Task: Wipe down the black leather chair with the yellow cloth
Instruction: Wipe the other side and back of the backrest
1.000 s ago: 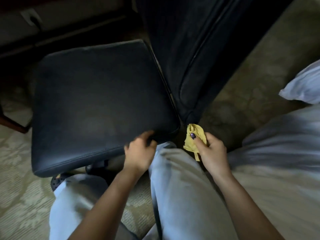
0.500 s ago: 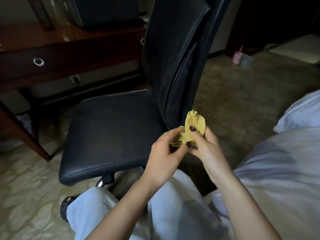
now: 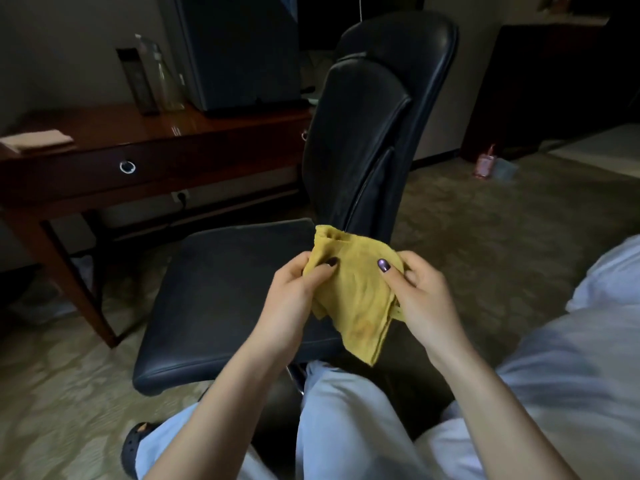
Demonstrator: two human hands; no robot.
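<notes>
The black leather chair stands in front of me, seat to the left, tall backrest rising at centre. Just above the seat's right front corner I hold the yellow cloth spread between both hands. My left hand pinches its left edge with the thumb on top. My right hand pinches its right edge the same way. The cloth hangs partly unfolded, with a stained lower corner pointing down. It does not touch the chair.
A dark wooden desk with a ring-pull drawer stands behind the chair on the left, carrying bottles and a dark box. White bedding lies at the right. A pink bottle sits on the patterned carpet beyond.
My left hand left the seat edge and joined the right hand at the cloth. The crumpled cloth has been pulled open between both hands. The view has tilted up to show the whole backrest.
</notes>
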